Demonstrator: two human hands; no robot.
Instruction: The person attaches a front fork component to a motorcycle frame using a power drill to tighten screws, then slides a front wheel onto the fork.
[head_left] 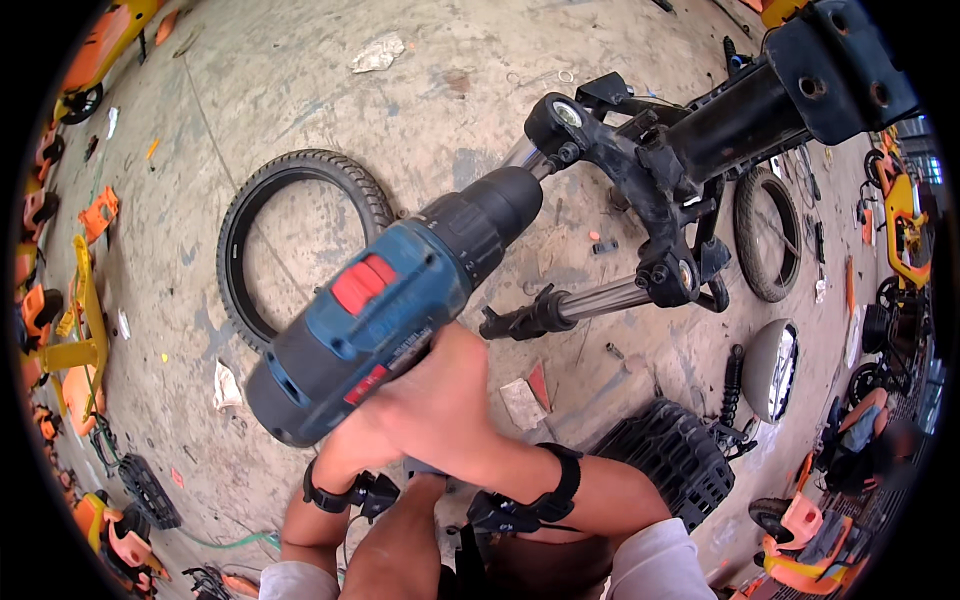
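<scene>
A blue-and-black cordless drill [375, 305] with a red switch points up and to the right across the middle. My right hand [445, 400] is wrapped round its grip, just under the body. My left hand [362, 440] is beside the right one, below the drill's rear; its fingers are hidden. The drill's chuck [500, 210] reaches a bolt at the clamp of a black front fork [630, 170]; whether a bit sits in the bolt cannot be seen. One silver fork leg [600, 300] points left, and a thick black tube [735, 120] runs to the upper right.
A tyre [232, 235] lies on the concrete floor behind the drill, another tyre [768, 235] to the right. Near my right arm are a black ribbed plastic part [680, 455], a shock absorber [733, 375] and a rounded headlight [772, 370]. Orange-and-yellow vehicle parts [90, 330] line both sides. A person [865, 440] sits far right.
</scene>
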